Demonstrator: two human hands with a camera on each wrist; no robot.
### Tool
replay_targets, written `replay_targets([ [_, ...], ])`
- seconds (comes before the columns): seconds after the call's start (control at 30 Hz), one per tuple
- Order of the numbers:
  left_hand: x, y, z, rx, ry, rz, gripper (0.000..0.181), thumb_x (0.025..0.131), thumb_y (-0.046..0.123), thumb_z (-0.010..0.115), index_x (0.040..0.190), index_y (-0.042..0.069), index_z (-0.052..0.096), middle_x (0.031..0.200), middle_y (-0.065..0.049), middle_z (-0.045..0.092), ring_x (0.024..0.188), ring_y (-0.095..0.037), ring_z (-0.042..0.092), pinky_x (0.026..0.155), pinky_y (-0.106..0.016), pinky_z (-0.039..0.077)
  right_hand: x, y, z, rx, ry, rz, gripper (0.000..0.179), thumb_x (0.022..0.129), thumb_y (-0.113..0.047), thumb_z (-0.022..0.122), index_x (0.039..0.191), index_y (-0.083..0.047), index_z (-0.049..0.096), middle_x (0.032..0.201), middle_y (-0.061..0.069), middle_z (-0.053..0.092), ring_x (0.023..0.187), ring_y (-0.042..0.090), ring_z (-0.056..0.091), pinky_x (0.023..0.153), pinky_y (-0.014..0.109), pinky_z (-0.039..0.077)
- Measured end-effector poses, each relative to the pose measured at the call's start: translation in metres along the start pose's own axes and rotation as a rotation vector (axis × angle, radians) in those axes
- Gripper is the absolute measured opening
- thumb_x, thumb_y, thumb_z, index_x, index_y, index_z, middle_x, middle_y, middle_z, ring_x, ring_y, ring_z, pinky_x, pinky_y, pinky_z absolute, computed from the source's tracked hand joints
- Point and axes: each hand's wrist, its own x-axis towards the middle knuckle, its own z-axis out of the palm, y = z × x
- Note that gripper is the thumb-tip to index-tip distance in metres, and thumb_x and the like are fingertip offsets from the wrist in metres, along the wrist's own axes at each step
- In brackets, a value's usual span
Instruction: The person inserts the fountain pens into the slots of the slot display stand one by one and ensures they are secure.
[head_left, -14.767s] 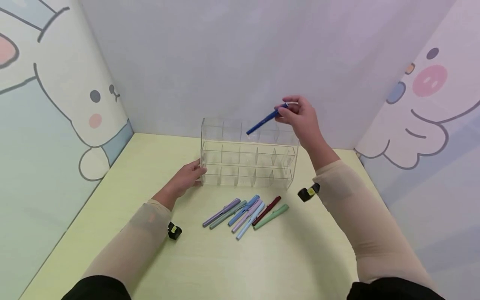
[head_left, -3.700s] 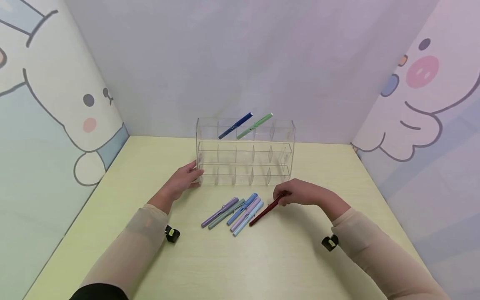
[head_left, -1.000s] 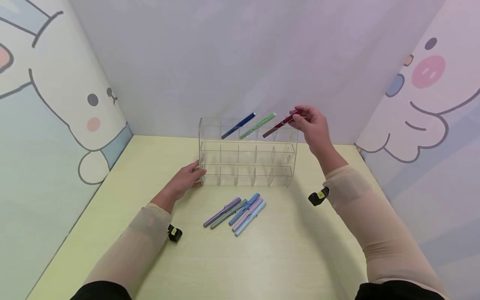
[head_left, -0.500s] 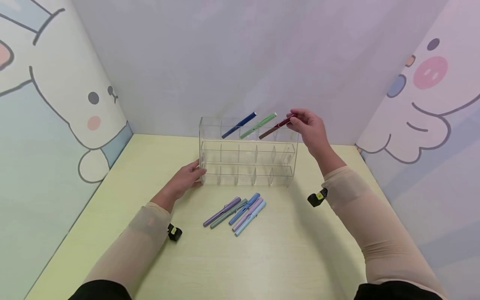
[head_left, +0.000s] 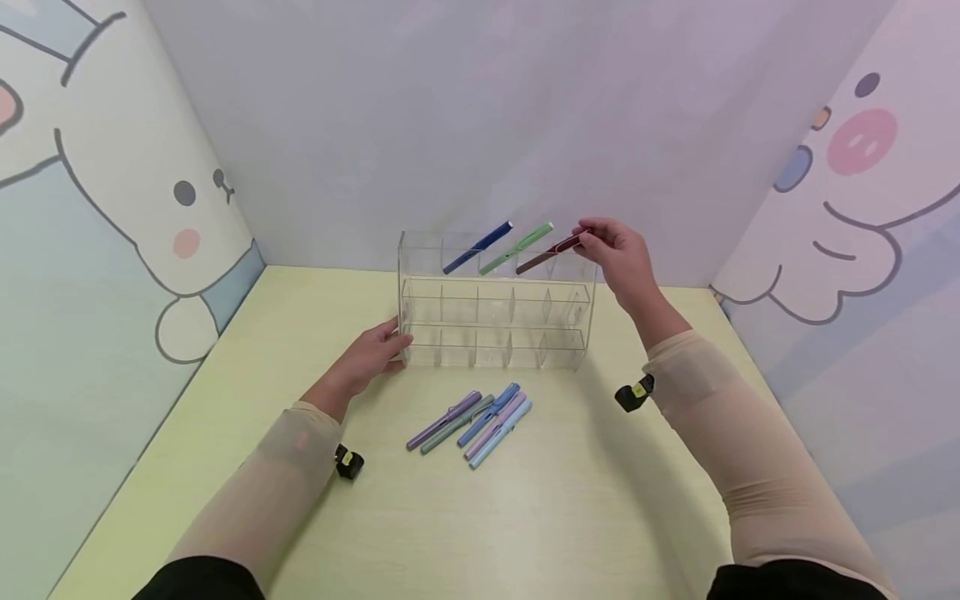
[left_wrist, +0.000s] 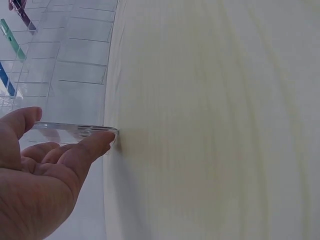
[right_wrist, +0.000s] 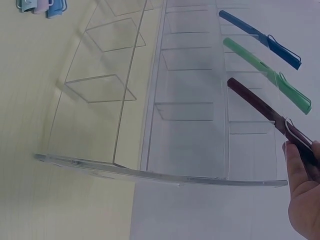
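A clear acrylic tiered rack (head_left: 495, 298) stands on the table. My left hand (head_left: 367, 358) grips its left side panel, thumb in front and fingers behind, as the left wrist view confirms. At the rack's top right, my right hand (head_left: 618, 254) pinches the upper end of a dark red pen (head_left: 551, 252). That pen's lower end is inside the top tier, right of the green pen (head_left: 517, 248). A dark blue pen (head_left: 477, 247) leans left of the green one, both slanting in their own compartments. In the right wrist view, the dark red pen (right_wrist: 257, 107) has its clip facing up.
Several pens lie side by side before the rack: purple (head_left: 444, 422), grey-green (head_left: 457, 425), blue (head_left: 489, 415), lilac (head_left: 495, 427) and light blue (head_left: 501, 435). A grey back wall (head_left: 480, 125) and printed side panels enclose the table (head_left: 420, 533).
The dark blue pen, in my right hand earliest, and the green pen now sit in the top tier. My right hand has lifted the dark red pen off the table and lowered it in.
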Motion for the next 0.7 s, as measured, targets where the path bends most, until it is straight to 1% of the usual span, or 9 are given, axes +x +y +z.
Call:
replay_targets([
  [0.13,0.000,0.001,0.000,-0.008,-0.011,0.001,0.065,0.104,0.028,0.049,0.159,0.018,0.015,0.158,-0.017,0.029,0.142,-0.032,0.036,0.109,-0.048,0.043,0.000,-0.001,0.001,-0.005,0.001,0.009,0.032,0.094,-0.010,0.065,0.123,0.003,0.061,0.108,0.009,0.064,0.098,0.014,0.067,0.090,0.025,0.056],
  [0.23,0.000,0.001,-0.001,-0.006,-0.015,0.001,0.067,0.104,0.031,0.050,0.159,0.018,0.015,0.159,-0.017,0.028,0.142,-0.032,0.035,0.109,-0.048,0.043,0.001,-0.001,0.001,-0.011,0.002,0.010,0.032,0.095,-0.010,0.065,0.124,0.003,0.061,0.108,0.009,0.064,0.098,0.013,0.066,0.091,0.026,0.056],
  [0.3,0.001,0.000,-0.001,-0.005,-0.016,0.000,0.067,0.104,0.031,0.050,0.159,0.017,0.015,0.159,-0.017,0.028,0.143,-0.032,0.035,0.109,-0.048,0.043,0.001,-0.001,0.001,-0.011,0.001,0.011,0.034,0.094,-0.009,0.065,0.126,0.003,0.060,0.113,0.012,0.063,0.100,0.014,0.064,0.091,0.025,0.056],
  [0.37,0.001,0.000,-0.001,-0.004,-0.017,-0.001,0.067,0.104,0.031,0.049,0.159,0.017,0.014,0.159,-0.017,0.028,0.142,-0.032,0.035,0.109,-0.048,0.043,0.000,-0.002,0.000,-0.019,-0.001,0.010,0.039,0.094,-0.009,0.065,0.131,0.001,0.058,0.120,0.013,0.061,0.104,0.014,0.063,0.090,0.022,0.056],
  [0.43,0.001,0.000,-0.001,-0.003,-0.018,-0.002,0.067,0.104,0.031,0.049,0.159,0.017,0.015,0.158,-0.017,0.029,0.142,-0.031,0.036,0.109,-0.048,0.043,-0.001,-0.004,-0.001,-0.022,0.000,0.005,0.045,0.093,-0.008,0.066,0.136,-0.001,0.054,0.130,0.014,0.058,0.110,0.016,0.061,0.089,0.020,0.055],
  [0.53,0.001,0.000,-0.001,-0.002,-0.017,-0.002,0.068,0.103,0.033,0.050,0.159,0.016,0.015,0.158,-0.017,0.030,0.142,-0.030,0.036,0.109,-0.047,0.043,-0.003,-0.010,-0.007,0.000,0.014,-0.015,0.055,0.093,-0.008,0.067,0.144,-0.005,0.047,0.142,0.014,0.051,0.122,0.020,0.058,0.089,0.018,0.055],
  [0.63,0.001,-0.001,-0.001,-0.003,-0.020,0.005,0.069,0.103,0.033,0.051,0.159,0.016,0.014,0.158,-0.018,0.029,0.143,-0.031,0.035,0.109,-0.047,0.043,-0.004,-0.020,-0.014,0.062,0.044,-0.056,0.059,0.092,-0.007,0.068,0.146,-0.007,0.044,0.146,0.015,0.047,0.129,0.026,0.053,0.090,0.020,0.055],
  [0.7,0.001,-0.001,-0.002,-0.003,-0.022,0.008,0.070,0.103,0.034,0.051,0.159,0.015,0.014,0.158,-0.018,0.029,0.143,-0.031,0.034,0.109,-0.047,0.043,-0.006,-0.029,-0.017,0.101,0.066,-0.090,0.060,0.091,-0.006,0.069,0.145,-0.008,0.044,0.145,0.014,0.047,0.130,0.029,0.052,0.091,0.021,0.055],
])
